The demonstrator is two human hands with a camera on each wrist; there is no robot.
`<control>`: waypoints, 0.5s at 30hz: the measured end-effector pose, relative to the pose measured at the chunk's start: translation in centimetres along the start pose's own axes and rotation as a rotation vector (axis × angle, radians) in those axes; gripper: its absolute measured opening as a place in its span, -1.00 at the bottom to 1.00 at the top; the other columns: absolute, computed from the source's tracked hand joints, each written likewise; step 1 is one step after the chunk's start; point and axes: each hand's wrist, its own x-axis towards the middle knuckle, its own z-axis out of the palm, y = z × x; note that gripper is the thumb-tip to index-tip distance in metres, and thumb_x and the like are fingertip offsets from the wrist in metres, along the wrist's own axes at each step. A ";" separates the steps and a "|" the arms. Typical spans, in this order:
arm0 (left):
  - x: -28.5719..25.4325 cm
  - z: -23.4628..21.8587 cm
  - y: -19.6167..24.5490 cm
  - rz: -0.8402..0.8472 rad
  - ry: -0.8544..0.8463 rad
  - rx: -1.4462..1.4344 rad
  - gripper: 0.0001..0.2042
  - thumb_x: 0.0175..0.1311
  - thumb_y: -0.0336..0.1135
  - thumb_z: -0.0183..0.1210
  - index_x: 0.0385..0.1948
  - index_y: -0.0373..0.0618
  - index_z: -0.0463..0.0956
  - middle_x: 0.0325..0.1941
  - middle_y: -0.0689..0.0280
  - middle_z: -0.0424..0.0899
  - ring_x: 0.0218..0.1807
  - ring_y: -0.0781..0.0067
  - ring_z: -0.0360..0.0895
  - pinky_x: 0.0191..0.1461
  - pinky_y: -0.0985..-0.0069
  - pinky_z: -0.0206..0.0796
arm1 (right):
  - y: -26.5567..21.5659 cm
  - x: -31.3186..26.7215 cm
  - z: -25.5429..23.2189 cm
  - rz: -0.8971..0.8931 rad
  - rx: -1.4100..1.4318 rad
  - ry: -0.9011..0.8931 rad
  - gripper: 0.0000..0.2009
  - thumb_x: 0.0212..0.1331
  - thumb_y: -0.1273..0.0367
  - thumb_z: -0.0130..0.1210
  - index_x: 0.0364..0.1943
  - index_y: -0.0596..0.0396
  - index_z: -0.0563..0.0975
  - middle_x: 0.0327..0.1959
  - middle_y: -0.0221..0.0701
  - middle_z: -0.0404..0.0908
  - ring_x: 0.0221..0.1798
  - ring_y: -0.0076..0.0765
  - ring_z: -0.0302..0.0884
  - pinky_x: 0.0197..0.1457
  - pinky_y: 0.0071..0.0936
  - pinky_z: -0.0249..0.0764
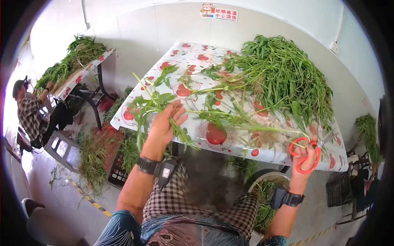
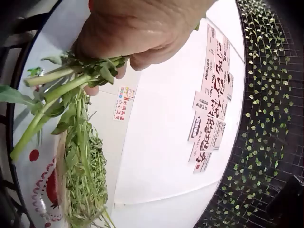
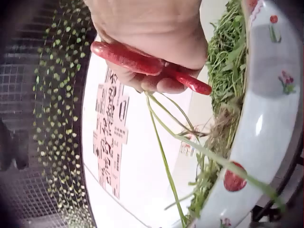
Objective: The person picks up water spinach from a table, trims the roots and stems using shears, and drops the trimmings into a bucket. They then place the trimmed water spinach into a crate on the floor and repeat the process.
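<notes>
My left hand (image 1: pixel 166 123) grips a small bunch of leafy green stems (image 1: pixel 150 105) above the table's near left part. In the left wrist view, thick pale stem ends (image 2: pixel 61 90) poke out beneath the curled fingers. Around the fingers of my right hand (image 1: pixel 304 159) loop the red handles of a pair of scissors (image 3: pixel 126 59), near the table's right front edge. That same hand pinches the thin ends of some long stems (image 3: pixel 161 159) at its fingertips. Those stems stretch across the table between both hands.
A big heap of leafy greens (image 1: pixel 287 78) covers the back right of the fruit-patterned table (image 1: pixel 182 49). Below its front edge stands a bucket (image 1: pixel 283 176) holding greens. Another person (image 1: pixel 30 108) sits at a second greens-laden table, left. A dark crate (image 1: pixel 117 170) stands on the floor.
</notes>
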 end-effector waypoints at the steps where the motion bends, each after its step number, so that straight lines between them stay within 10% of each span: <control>1: -0.1 0.1 0.2 0.001 0.012 0.017 -0.61 0.30 -0.22 -0.09 0.04 -0.32 0.25 0.08 0.06 0.35 0.09 0.24 0.35 0.10 0.37 0.31 | -0.4 -0.4 -1.6 -0.021 0.091 0.034 -0.70 0.04 0.44 0.07 -0.11 0.03 0.36 -0.42 -0.48 0.41 -0.51 -0.63 0.21 -0.46 -0.65 0.25; 15: 0.0 2.7 -0.9 0.022 -0.036 0.348 -0.68 0.27 -0.26 -0.07 -0.04 -0.30 0.35 -0.07 0.15 0.47 -0.07 0.37 0.47 -0.14 0.49 0.41 | -6.1 -1.9 -12.7 -0.102 -0.238 0.412 -0.81 0.01 0.49 0.03 -0.25 0.09 0.36 -0.47 -0.44 0.41 -0.52 -0.58 0.31 -0.42 -0.66 0.30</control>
